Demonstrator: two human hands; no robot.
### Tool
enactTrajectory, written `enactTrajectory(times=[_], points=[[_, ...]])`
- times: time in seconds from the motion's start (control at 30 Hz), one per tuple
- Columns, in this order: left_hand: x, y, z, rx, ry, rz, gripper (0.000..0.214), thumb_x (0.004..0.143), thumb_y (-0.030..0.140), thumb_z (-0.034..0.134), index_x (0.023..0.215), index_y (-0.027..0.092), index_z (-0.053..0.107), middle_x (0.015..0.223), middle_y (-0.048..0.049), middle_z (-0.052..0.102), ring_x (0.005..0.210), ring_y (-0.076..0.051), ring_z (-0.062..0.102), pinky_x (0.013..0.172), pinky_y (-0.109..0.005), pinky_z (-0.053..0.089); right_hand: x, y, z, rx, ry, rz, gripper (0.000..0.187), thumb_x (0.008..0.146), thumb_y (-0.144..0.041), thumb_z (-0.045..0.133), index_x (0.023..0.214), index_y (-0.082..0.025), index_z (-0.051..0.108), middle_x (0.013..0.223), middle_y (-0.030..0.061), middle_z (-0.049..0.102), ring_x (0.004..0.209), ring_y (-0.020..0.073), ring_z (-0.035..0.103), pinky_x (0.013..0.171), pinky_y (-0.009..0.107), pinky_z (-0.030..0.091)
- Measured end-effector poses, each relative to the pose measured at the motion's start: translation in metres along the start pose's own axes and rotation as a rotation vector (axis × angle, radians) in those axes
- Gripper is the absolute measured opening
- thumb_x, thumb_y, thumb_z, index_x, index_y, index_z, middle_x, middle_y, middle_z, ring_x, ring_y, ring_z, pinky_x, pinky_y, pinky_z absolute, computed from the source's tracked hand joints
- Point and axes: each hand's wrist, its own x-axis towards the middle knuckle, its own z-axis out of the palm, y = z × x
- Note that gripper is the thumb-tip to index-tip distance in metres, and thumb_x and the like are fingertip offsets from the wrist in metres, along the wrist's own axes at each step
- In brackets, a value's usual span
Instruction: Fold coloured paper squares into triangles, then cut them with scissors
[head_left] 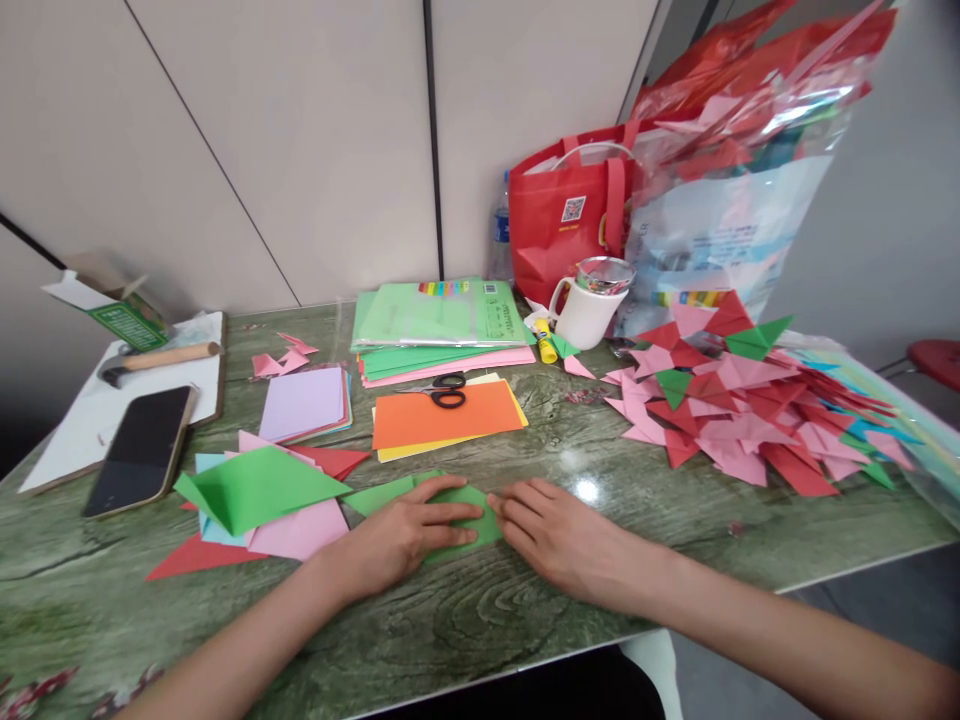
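Note:
A folded sheet of green paper (pixel 480 498) lies on the marbled green table in front of me. My left hand (pixel 409 532) rests on it with the fingers spread and stretched out, pressing it down. At the paper's right end, the fingers of my right hand (pixel 551 535) are bent together and pinch its edge; the thumb is mostly hidden. Just left of my left hand is a loose pile of folded paper pieces, with a green folded piece (pixel 262 490) on top of pink, red and blue ones.
Scissors (pixel 448 392) lie on orange paper (pixel 420 420). Behind stand green paper packs (pixel 442 318), a glue stick (pixel 546 342) and a white mug (pixel 589 312). Folded pieces (pixel 739 405) heap up at right, before bags. At left are lilac sheets (pixel 304 403), a phone (pixel 142 450) and a hammer (pixel 161 358).

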Motion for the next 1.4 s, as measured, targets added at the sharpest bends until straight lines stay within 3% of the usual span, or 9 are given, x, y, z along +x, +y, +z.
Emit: enactTrajectory(times=[0.27, 0.53, 0.73, 0.9, 1.07, 1.23, 1.3, 1.4], points=[[-0.003, -0.001, 0.004, 0.033, 0.015, -0.046, 0.044, 0.087, 0.000, 0.040, 0.124, 0.018, 0.056, 0.135, -0.0098, 0.053, 0.134, -0.023, 0.035, 0.104, -0.044, 0.041, -0.033, -0.012, 0.003, -0.054, 0.063, 0.064, 0.025, 0.085, -0.011, 0.053, 0.108, -0.004, 0.061, 0.108, 0.0149, 0.064, 0.098, 0.0287, 0.055, 0.087, 0.041, 0.048], [-0.003, -0.001, 0.007, 0.079, 0.034, -0.093, 0.048, 0.088, 0.001, 0.036, 0.131, 0.015, 0.049, 0.138, -0.0084, 0.050, 0.135, -0.020, 0.035, 0.106, -0.039, 0.041, -0.050, -0.021, 0.003, -0.073, 0.054, 0.119, 0.036, 0.080, -0.008, 0.051, 0.116, -0.001, 0.057, 0.110, 0.0161, 0.062, 0.096, 0.0268, 0.056, 0.086, 0.039, 0.051], [0.000, 0.005, 0.005, 0.248, 0.056, -0.088, 0.043, 0.086, 0.002, 0.037, 0.123, 0.015, 0.055, 0.132, -0.0086, 0.056, 0.127, -0.021, 0.047, 0.114, -0.054, 0.016, -0.044, -0.024, 0.000, -0.099, 0.001, 0.140, 0.031, 0.080, -0.007, 0.050, 0.110, -0.003, 0.059, 0.104, 0.0172, 0.064, 0.090, 0.0266, 0.057, 0.073, 0.036, 0.053], [0.000, 0.009, 0.005, 0.374, 0.078, -0.125, 0.038, 0.089, 0.008, 0.039, 0.122, 0.016, 0.056, 0.131, -0.0112, 0.056, 0.120, -0.024, 0.054, 0.112, -0.060, -0.002, -0.040, -0.025, -0.001, -0.107, -0.018, 0.151, 0.021, 0.079, -0.007, 0.051, 0.098, -0.008, 0.059, 0.101, 0.0165, 0.064, 0.087, 0.0260, 0.057, 0.064, 0.033, 0.051], [0.000, 0.011, 0.003, 0.451, 0.101, -0.115, 0.036, 0.091, 0.010, 0.039, 0.122, 0.018, 0.056, 0.130, -0.0062, 0.058, 0.121, -0.025, 0.053, 0.111, -0.061, -0.008, -0.031, -0.024, 0.001, -0.102, -0.006, 0.182, 0.018, 0.076, -0.008, 0.058, 0.093, -0.011, 0.059, 0.089, 0.0122, 0.064, 0.076, 0.0246, 0.057, 0.055, 0.032, 0.048], [-0.001, 0.011, 0.006, 0.527, 0.157, -0.117, 0.032, 0.093, 0.019, 0.044, 0.123, 0.017, 0.057, 0.127, -0.0084, 0.060, 0.120, -0.028, 0.053, 0.112, -0.062, 0.003, -0.006, -0.017, 0.008, -0.044, 0.077, 0.464, 0.010, 0.081, -0.020, 0.065, 0.088, -0.013, 0.062, 0.071, 0.0058, 0.061, 0.067, 0.0233, 0.060, 0.050, 0.030, 0.046], [-0.001, 0.012, 0.008, 0.548, 0.199, -0.102, 0.031, 0.094, 0.022, 0.046, 0.122, 0.016, 0.058, 0.125, -0.0088, 0.061, 0.119, -0.027, 0.054, 0.113, -0.060, 0.008, 0.009, -0.015, 0.005, 0.063, -0.003, 0.592, 0.014, 0.080, -0.024, 0.069, 0.087, -0.015, 0.064, 0.081, 0.0083, 0.063, 0.078, 0.0260, 0.063, 0.056, 0.031, 0.049], [-0.001, 0.015, 0.012, 0.594, 0.254, -0.063, 0.029, 0.095, 0.023, 0.047, 0.120, 0.014, 0.058, 0.121, -0.0096, 0.064, 0.116, -0.024, 0.057, 0.114, -0.057, 0.012, 0.029, -0.014, -0.007, 0.262, -0.162, 0.712, 0.027, 0.079, -0.023, 0.070, 0.104, -0.015, 0.062, 0.100, 0.0114, 0.062, 0.091, 0.0266, 0.063, 0.068, 0.033, 0.050]])
